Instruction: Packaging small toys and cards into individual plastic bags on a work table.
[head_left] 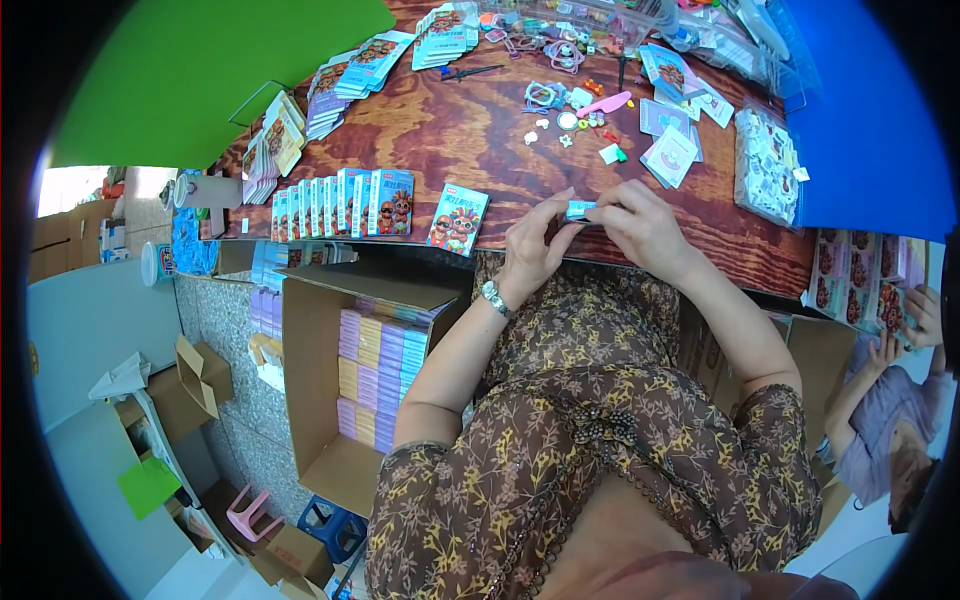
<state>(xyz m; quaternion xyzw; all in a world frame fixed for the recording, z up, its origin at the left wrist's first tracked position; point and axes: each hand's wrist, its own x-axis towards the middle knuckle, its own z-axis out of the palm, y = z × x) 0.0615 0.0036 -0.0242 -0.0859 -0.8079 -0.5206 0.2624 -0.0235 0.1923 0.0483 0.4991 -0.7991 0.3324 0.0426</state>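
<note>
Head view, looking down: a person sits at a dark wooden worktop [470,130]. Both hands meet just above its near edge, holding one small light-blue packet [580,209] between them. The left hand [535,245] is closed on the packet's left end with thumb and fingertips; the right hand [640,225] is closed on its right end, fingers curled over the top. The packet looks light, thin and slightly flexible, probably easy to crease, so pinching it at its ends seems apt. Left of the hands along the worktop's near edge stands a row of printed blue cartons [340,205], with one carton [458,220] apart. Below the worktop, an open cardboard box [320,420] holds stacked pastel packs.
</note>
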